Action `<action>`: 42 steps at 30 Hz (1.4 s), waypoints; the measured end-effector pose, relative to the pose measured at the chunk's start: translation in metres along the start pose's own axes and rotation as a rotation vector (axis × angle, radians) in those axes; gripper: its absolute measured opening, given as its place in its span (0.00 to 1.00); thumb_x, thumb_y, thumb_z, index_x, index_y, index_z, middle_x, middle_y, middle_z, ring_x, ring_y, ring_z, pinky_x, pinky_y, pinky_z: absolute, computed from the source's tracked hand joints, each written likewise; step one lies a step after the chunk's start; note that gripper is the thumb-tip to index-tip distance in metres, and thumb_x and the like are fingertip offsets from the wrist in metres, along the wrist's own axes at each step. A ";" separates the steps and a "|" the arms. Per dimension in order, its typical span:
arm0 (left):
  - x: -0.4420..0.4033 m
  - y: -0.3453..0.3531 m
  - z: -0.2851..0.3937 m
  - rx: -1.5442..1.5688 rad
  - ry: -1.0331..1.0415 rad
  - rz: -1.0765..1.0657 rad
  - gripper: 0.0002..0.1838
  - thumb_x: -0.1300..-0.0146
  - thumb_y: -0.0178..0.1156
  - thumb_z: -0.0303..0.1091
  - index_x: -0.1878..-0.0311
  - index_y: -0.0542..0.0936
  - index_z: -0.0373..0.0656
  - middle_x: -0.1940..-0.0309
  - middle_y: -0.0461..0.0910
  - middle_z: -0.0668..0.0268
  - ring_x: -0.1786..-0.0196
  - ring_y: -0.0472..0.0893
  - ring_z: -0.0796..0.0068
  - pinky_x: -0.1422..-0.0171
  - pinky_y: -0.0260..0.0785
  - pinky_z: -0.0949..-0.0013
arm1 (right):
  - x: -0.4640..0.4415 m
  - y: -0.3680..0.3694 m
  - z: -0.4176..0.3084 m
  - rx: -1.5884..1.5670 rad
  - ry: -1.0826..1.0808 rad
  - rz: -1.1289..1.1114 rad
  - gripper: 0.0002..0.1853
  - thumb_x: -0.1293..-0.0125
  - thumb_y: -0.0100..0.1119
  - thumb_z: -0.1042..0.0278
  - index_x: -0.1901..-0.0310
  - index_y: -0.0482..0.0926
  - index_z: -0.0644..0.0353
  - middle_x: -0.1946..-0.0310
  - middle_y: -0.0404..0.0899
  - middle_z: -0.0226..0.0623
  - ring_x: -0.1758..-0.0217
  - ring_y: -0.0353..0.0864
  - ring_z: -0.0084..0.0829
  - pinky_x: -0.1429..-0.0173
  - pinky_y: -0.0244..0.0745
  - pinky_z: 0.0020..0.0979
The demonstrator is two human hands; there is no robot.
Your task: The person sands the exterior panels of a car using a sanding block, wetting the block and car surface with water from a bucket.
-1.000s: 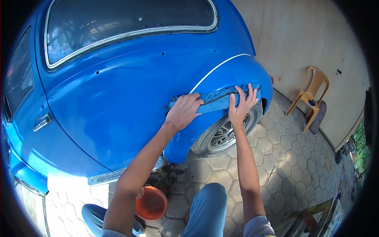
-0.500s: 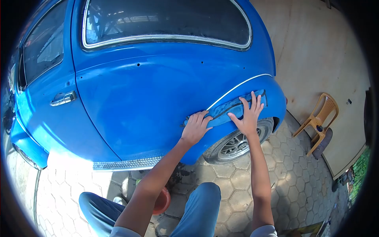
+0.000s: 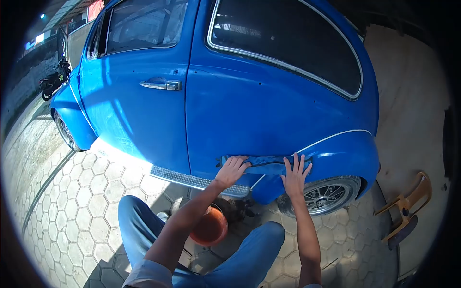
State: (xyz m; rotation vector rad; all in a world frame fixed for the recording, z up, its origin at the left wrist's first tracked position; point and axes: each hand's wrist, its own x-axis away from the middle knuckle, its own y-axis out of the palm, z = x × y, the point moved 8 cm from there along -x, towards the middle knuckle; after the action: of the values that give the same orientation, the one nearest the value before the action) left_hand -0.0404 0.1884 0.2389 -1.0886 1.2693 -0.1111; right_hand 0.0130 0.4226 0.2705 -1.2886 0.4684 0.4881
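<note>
1. Far left: we record a motorcycle (image 3: 54, 80) standing beyond the blue car (image 3: 230, 110).
2. Door side: chrome handle (image 3: 161, 85); ridged running board (image 3: 199, 181) below.
3. Beneath our left forearm: reddish bucket (image 3: 210, 229) on the hexagonal paving (image 3: 86, 206).
4. Our left hand (image 3: 232, 171): fingers bent over the cloth's left end; we cannot tell whether they grip it.
5. Blue cloth (image 3: 269, 165): laid lengthwise against the bodywork, crossing the pale trim (image 3: 331, 138) by the rear fender.
6. Our right hand (image 3: 295, 177): fingers spread, unclenched, upon the cloth's right part.
7. Below right: rear wheel (image 3: 329, 197).
8. Far right: tan chair (image 3: 414, 200) near the wall (image 3: 408, 96).
</note>
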 end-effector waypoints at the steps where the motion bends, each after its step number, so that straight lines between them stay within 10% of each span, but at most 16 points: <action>1: -0.004 -0.025 -0.010 -0.040 0.018 -0.038 0.21 0.29 0.62 0.38 0.35 0.75 0.47 0.31 0.73 0.57 0.31 0.74 0.55 0.25 0.65 0.52 | -0.007 -0.003 -0.012 0.026 -0.028 0.032 0.48 0.42 0.81 0.50 0.22 0.65 0.43 0.17 0.55 0.47 0.12 0.47 0.57 0.17 0.36 0.77; 8: -0.002 -0.172 -0.079 -0.208 0.132 0.051 0.20 0.28 0.61 0.37 0.34 0.76 0.50 0.27 0.71 0.58 0.26 0.72 0.58 0.19 0.64 0.53 | -0.071 -0.067 -0.092 -0.069 -0.282 0.407 0.53 0.48 0.85 0.48 0.22 0.64 0.44 0.28 0.69 0.46 0.26 0.69 0.48 0.16 0.46 0.70; 14: -0.005 -0.245 -0.141 -0.328 0.088 0.074 0.20 0.29 0.63 0.42 0.36 0.77 0.52 0.27 0.71 0.61 0.24 0.71 0.59 0.18 0.64 0.50 | -0.139 -0.121 -0.144 -0.037 -0.433 0.489 0.52 0.41 0.78 0.45 0.18 0.57 0.15 0.29 0.72 0.42 0.27 0.72 0.43 0.19 0.59 0.58; 21: -0.110 -0.296 -0.211 -0.305 -0.009 0.184 0.19 0.33 0.60 0.21 0.40 0.73 0.47 0.25 0.68 0.56 0.21 0.67 0.54 0.13 0.55 0.44 | -0.233 -0.180 -0.150 -0.127 -0.439 0.568 0.43 0.37 0.76 0.41 0.21 0.69 0.28 0.47 0.78 0.42 0.50 0.75 0.41 0.44 0.77 0.41; 24: -0.130 -0.295 -0.224 -0.180 -0.020 0.198 0.21 0.39 0.56 0.23 0.42 0.71 0.44 0.23 0.63 0.49 0.19 0.62 0.46 0.12 0.47 0.37 | -0.251 -0.183 -0.140 -0.146 -0.456 0.581 0.42 0.38 0.76 0.39 0.22 0.71 0.28 0.47 0.78 0.41 0.49 0.75 0.40 0.43 0.77 0.40; 27: -0.133 -0.285 -0.235 -0.146 -0.123 0.207 0.29 0.43 0.53 0.46 0.39 0.70 0.43 0.18 0.53 0.43 0.15 0.53 0.41 0.11 0.39 0.37 | -0.263 -0.184 -0.133 -0.136 -0.520 0.598 0.40 0.37 0.75 0.38 0.24 0.72 0.28 0.47 0.78 0.40 0.49 0.76 0.39 0.44 0.77 0.39; 38: -0.150 -0.280 -0.241 -0.277 -0.131 0.241 0.45 0.35 0.56 0.53 0.16 0.59 0.49 0.13 0.45 0.50 0.12 0.47 0.49 0.10 0.32 0.43 | -0.305 -0.201 -0.124 0.029 -0.538 0.635 0.37 0.34 0.72 0.41 0.25 0.70 0.26 0.39 0.74 0.41 0.36 0.74 0.42 0.27 0.70 0.47; 42: -0.150 -0.271 -0.230 -0.362 -0.166 0.215 0.45 0.30 0.54 0.55 0.14 0.56 0.48 0.13 0.46 0.52 0.13 0.47 0.49 0.11 0.32 0.42 | -0.272 -0.223 -0.162 -0.267 -0.208 0.751 0.24 0.34 0.68 0.54 0.40 0.78 0.53 0.43 0.75 0.46 0.37 0.73 0.48 0.23 0.60 0.56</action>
State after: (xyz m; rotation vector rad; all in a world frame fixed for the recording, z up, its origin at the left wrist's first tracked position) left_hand -0.1496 0.0004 0.5579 -1.2308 1.2748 0.3781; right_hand -0.0852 0.1969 0.5693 -1.2697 0.7263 1.3371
